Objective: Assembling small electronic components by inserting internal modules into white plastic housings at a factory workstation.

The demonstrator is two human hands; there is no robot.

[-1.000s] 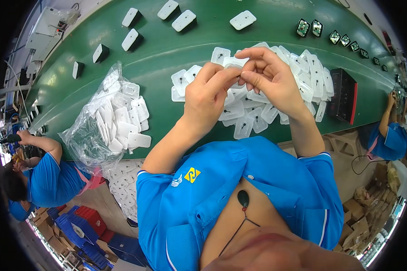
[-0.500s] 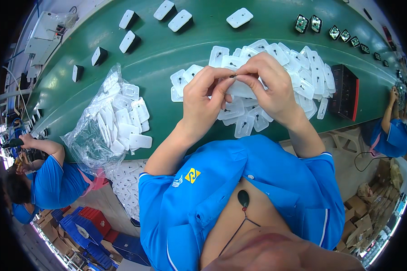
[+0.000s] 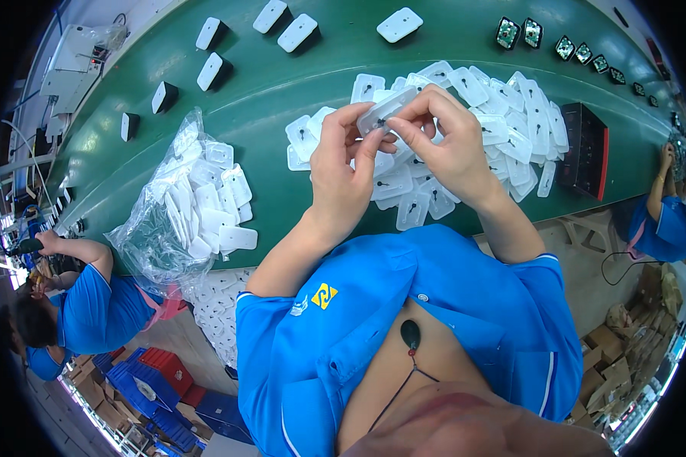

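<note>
Above a loose pile of white plastic covers [image 3: 392, 183], my two hands hold one translucent white plastic cover [image 3: 389, 109], tilted so that its face shows. A small dark piece sits at the middle of this cover. My left hand [image 3: 343, 156] is closed on the cover's near left end, thumb below and fingers behind. My right hand [image 3: 448, 141] pinches at its right side, the thumb pressed by the dark piece. Some fingertips are hidden behind the cover. Many covers in the pile carry a similar dark piece.
A clear plastic bag [image 3: 141, 228] spills more white covers [image 3: 236, 183] at left. White-topped black housings [image 3: 297, 33] stand along the far side of the green table [image 3: 270, 99]. Housings with green circuit boards [image 3: 508, 33] line the far right. A black-and-red box [image 3: 585, 152] flanks the pile. Co-workers sit at both sides.
The cover between my hands has tipped up, and its face now shows. My fingertips were close together at a small dark piece; now my hands are slightly apart around the cover.
</note>
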